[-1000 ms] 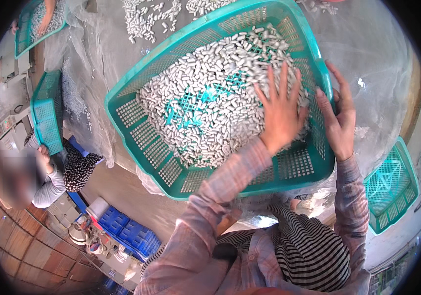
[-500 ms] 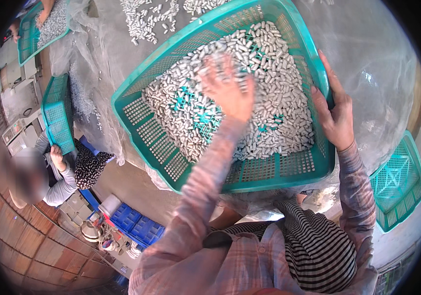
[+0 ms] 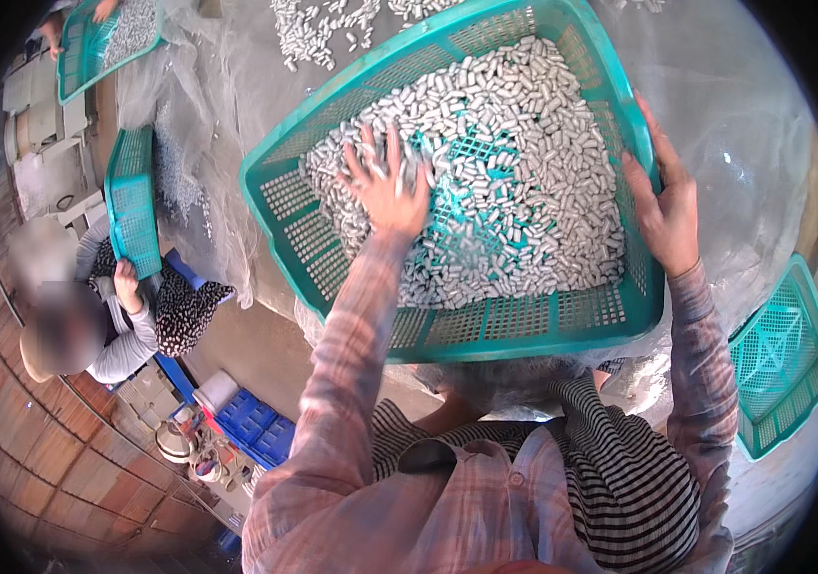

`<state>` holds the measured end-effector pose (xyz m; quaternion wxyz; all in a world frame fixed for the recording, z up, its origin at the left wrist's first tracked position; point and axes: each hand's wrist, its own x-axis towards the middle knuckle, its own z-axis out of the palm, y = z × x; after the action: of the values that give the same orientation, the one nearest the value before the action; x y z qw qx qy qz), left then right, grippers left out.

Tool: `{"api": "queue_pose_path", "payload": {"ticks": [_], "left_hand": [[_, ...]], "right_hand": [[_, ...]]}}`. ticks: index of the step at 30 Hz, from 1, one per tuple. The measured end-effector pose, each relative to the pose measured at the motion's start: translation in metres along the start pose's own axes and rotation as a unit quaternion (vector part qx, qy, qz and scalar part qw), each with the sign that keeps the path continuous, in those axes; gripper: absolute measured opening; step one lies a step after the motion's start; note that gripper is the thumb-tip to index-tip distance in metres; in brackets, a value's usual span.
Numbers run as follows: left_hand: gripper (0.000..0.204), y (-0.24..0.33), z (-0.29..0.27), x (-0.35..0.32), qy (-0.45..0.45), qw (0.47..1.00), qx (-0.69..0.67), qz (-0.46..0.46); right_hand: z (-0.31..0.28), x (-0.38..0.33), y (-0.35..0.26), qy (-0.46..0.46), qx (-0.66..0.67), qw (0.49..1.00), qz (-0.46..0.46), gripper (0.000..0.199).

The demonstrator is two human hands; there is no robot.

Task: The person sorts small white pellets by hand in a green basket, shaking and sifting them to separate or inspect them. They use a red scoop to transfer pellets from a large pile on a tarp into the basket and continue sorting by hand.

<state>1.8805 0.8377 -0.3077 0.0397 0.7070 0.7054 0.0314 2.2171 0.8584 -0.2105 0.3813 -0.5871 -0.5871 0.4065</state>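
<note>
A large green plastic basket with slotted walls stands in front of me, tilted a little in the view. A layer of small grey-white, capsule-shaped pieces covers much of its floor. My left hand lies among the pieces in the basket's left part, fingers spread, closed around nothing. Bare green mesh shows just right of that hand. At the right rim, my right hand grips the basket, thumb on the inner side and fingers along the outside.
Clear plastic sheeting covers the table. More loose pieces lie beyond the basket. At the left a co-worker holds a green basket; another basket with hands stands far left. An empty green basket sits low right. Blue crates stand lower left.
My left hand has swept left through the pieces, and more green mesh shows behind it. My right hand keeps its grip on the rim. The whole view has shifted slightly.
</note>
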Motion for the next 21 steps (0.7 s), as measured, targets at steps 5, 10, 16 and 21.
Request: {"api": "queue_pose_path", "payload": {"ticks": [5,10,16,21], "left_hand": [[0.07,0.18,0.01,0.03,0.02,0.993,-0.099,0.056],[0.065,0.165,-0.008,-0.066,-0.142,0.912,-0.222,0.315],[0.073,-0.016,-0.016,-0.081,-0.004,0.992,-0.128,0.015],[0.072,-0.033,0.002,-0.014,0.128,0.959,-0.175,-0.182]], "right_hand": [[0.004,0.004,0.003,0.002,0.029,0.999,-0.022,0.05],[-0.008,0.005,0.001,-0.005,0.102,0.993,0.056,0.049],[-0.005,-0.038,-0.103,0.014,0.037,0.994,-0.101,0.049],[-0.012,-0.011,-0.099,0.002,0.138,0.988,0.074,0.046]]}}
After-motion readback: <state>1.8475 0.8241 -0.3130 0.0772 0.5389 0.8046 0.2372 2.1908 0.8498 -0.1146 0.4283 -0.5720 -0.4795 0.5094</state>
